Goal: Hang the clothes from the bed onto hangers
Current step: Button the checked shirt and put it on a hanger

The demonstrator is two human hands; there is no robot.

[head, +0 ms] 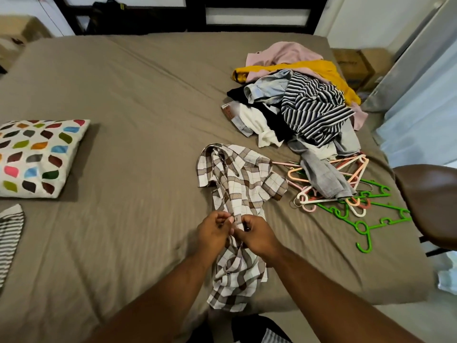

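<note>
one plaid shirt [237, 184] lies on the bed [123, 95], running from its middle to the near edge, where its lower part hangs over. two hands work on it close together: the left hand [214, 231] and the right hand [257, 233] each pinch the shirt's front strip between thumb and fingers, knuckles almost touching. one pile [309, 107] of loose clothes sits toward the far right corner; pink, yellow, pale blue, black, white, grey and dark-striped cloth show in it, though how many garments there are i cannot tell. a grey piece trails out of the pile onto a heap of hangers [346, 201] by the right edge, just beside the shirt's sleeve. the hangers are green, pink and white, too tangled to count; the green ones lie nearest the near right corner. one pillow [37, 157] with coloured leaf shapes rests at the left edge, and one striped cloth [10, 233] shows nearer along that same edge, cut off by the frame. the bed has a smooth brown-grey sheet and a dark headboard [197, 18] against a white wall. a brown chair [430, 204] stands at the right edge, a cardboard box [353, 65] sits past the far right corner with its contents hidden, and a pale curtain [420, 107] hangs on the right.
</note>
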